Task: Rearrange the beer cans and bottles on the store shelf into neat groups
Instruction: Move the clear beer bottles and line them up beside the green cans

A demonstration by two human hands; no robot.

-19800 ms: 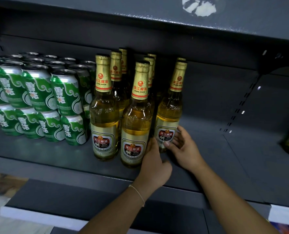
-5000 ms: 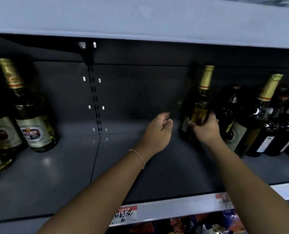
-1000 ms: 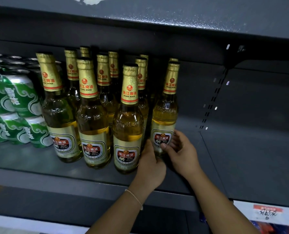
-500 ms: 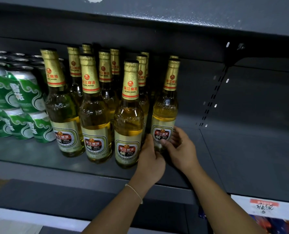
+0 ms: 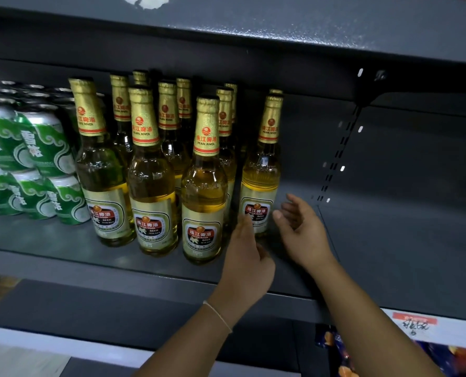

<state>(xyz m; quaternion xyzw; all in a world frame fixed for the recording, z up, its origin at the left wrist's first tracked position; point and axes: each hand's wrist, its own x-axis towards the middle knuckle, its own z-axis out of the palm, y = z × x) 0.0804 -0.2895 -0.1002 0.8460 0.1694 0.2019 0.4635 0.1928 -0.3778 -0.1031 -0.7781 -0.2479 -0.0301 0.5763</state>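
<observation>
Head view: rightmost bottle (image 5: pixel 261 170) upright, neck up.

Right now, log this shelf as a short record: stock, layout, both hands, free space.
bottles: gold-foil beer bottles upright in rows, four across the front
cans: green cans stacked two high, left of the bottles
rightmost front bottle: stands slightly apart from its neighbour
left hand: fingers straight, at that bottle's label, contact unclear
right hand: open, just right of the bottle, not gripping
free space: bare grey shelf to the right
price tag: red-and-white tag on the shelf edge, lower right
</observation>
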